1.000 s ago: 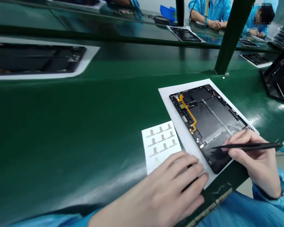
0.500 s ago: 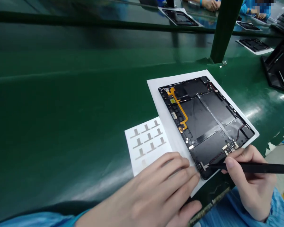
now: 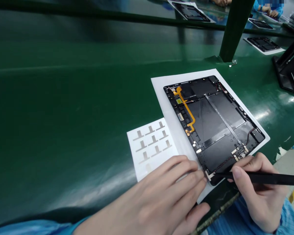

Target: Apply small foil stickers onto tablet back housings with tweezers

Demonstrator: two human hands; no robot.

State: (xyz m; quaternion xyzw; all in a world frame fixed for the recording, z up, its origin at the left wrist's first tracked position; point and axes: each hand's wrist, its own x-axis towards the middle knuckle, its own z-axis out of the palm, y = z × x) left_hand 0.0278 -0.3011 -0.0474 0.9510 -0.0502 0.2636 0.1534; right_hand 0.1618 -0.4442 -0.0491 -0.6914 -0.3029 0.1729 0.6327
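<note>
- Well, the right grip pinches black tweezers between thumb and fingers, their tips at the lower corner of an opened tablet.
- At those tips sits a small pale T-shaped piece, on the tablet's edge.
- The left grip lies flat and loosely spread, fingertips against the sheet's edge just beside the same corner.
- The tablet lies on a white sheet, its black interior showing an orange flex cable, a thin silver strip and a small board.
- Left of it, a backing card carries 9 grey T-shaped pieces in 3 rows.
- All this rests on a glossy green worktop, with a green post behind.
- Farther along, 3 more tablets lie on sheets, and a co-worker's hands show at the top right.
</note>
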